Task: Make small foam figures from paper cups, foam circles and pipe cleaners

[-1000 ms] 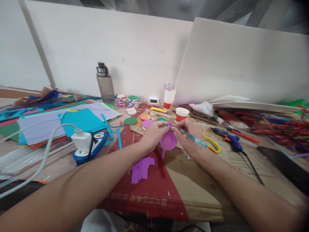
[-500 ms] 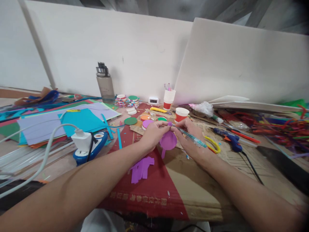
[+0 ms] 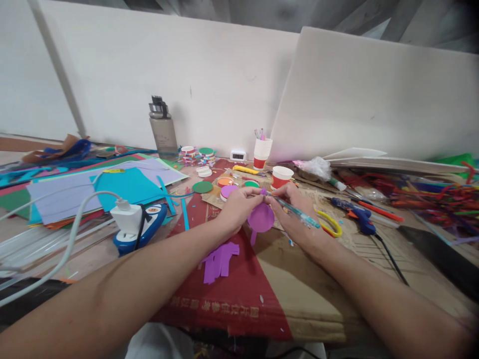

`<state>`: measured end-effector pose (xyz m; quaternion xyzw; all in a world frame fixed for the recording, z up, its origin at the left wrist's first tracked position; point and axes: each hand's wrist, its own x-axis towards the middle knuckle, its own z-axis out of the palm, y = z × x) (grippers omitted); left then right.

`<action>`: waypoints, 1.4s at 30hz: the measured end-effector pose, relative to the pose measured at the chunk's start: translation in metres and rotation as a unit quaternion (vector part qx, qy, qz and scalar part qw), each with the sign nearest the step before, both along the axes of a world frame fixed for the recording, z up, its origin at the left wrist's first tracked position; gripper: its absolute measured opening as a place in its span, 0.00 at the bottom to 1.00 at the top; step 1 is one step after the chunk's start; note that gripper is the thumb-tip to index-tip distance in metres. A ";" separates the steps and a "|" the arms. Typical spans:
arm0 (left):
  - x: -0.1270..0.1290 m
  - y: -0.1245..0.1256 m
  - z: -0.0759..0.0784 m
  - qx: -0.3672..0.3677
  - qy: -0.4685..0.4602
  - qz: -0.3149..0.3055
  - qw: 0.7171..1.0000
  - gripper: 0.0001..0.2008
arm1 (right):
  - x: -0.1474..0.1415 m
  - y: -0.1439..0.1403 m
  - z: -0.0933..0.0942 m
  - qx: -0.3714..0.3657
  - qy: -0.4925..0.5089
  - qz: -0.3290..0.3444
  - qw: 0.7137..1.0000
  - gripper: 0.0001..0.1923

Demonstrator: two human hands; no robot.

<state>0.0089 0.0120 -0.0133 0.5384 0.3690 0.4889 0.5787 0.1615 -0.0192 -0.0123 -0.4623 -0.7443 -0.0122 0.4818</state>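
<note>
While both forearms rest on the cardboard-covered table [image 3: 299,294], the left hand [image 3: 239,205] and the right hand [image 3: 295,212] meet over a purple paper disc [image 3: 261,218], held just above the table in the middle of the clutter. The left fingers are pinched together on the disc's top edge, where a small purple bit sticks up. The right hand is closed around a teal pen [image 3: 297,212], its tip aimed at that same top spot and its barrel lying back across the knuckles.

From where I stand, this looks like fine work at the rim of the disc, so the thing to get right is steadiness. The wrists would do best kept down on the table, with the left pinch close beside the pen tip so the thin paper does not buckle. The pen wants light pressure only; pushed hard, the paper could crease or tear at the edge. A narrow purple tail hangs from the bottom of the disc and should be left free, not trapped under a palm.

Purple offcuts [image 3: 220,260] lie just in front of the left wrist, yellow-handled scissors [image 3: 330,224] sit beside the right hand, and a red-and-white paper cup [image 3: 281,176] stands just behind the fingers, close enough to nudge.
</note>
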 end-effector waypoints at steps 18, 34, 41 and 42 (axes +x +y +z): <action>0.000 -0.001 0.002 0.002 0.002 0.001 1.000 0.04 | -0.001 0.001 -0.001 -0.005 0.005 -0.004 1.000 0.07; 0.000 0.000 0.001 0.009 0.011 0.008 1.000 0.05 | -0.001 -0.001 0.001 -0.014 0.006 -0.002 1.000 0.07; 0.000 0.000 0.001 0.006 0.011 0.004 1.000 0.06 | -0.001 -0.001 0.000 -0.012 0.007 0.002 1.000 0.07; 0.000 0.000 0.001 0.005 0.009 0.004 1.000 0.06 | -0.001 -0.001 0.000 -0.008 0.005 -0.001 1.000 0.07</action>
